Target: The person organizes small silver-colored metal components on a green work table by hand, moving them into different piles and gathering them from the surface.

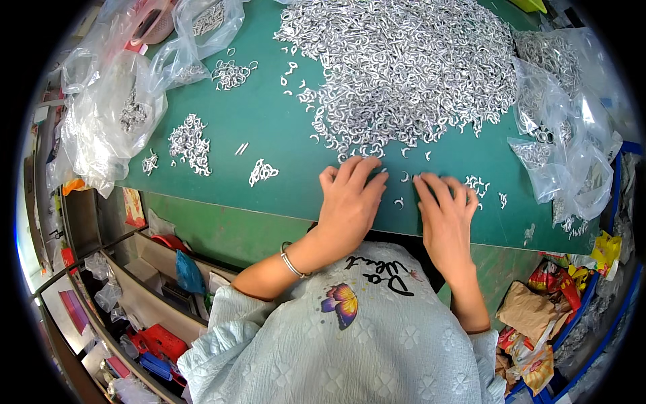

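A broad heap of small silver crescent-shaped metal pieces covers the far middle of the green table. My left hand is at the heap's near edge, fingers bent and tips drawn together. To its right, my right hand has its fingers curled downward, thumb side facing the left hand. Whatever either set of fingertips may hold is too small to make out. Between the hands lie a loose crescent piece and another one nearer me. A little cluster of pieces sits beside my right fingers.
Small piles of metal parts and oval rings lie on the left. Clear plastic bags of parts stand at the left and right. Below the table are a grey divided shelf and colourful packets.
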### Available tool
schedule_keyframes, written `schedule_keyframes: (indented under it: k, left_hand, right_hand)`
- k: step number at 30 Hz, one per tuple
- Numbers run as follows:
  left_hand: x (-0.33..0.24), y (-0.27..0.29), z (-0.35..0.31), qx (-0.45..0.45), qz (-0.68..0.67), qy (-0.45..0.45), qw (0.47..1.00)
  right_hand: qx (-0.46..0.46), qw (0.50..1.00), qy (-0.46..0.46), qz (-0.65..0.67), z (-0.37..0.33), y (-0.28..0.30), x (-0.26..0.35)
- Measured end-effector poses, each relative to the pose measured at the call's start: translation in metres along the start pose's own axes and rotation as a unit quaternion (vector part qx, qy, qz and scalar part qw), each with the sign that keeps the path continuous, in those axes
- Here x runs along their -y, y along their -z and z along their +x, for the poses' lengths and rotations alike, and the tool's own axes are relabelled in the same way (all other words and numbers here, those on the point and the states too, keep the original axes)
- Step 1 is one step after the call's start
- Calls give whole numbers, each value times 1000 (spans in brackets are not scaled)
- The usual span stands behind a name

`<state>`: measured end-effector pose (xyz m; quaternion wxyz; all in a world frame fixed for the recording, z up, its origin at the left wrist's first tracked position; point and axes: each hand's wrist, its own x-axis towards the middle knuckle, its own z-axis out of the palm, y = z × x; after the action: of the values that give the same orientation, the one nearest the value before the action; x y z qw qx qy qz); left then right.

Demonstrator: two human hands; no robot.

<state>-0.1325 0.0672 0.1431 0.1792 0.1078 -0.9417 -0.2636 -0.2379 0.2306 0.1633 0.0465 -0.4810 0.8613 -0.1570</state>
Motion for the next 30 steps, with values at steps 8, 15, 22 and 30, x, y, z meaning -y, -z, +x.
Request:
schedule_keyframes:
  k: [8,15,22,30]
  left_hand:
    - [-11,-2,-2,1,-69,-29,997]
    - [-15,1,-9,44,-94,-82,991]
    - [0,-6,-15,46,-86,-120,988]
    - [6,-3,-27,-23,-98,-34,994]
  right_hand:
    - [67,996,34,39,-6,0,9]
    - [-14,982,60,181,5,3,-5]
    - [28,997,73,7,19,-7,-5]
    - [69,979,98,164,-12,-6,12]
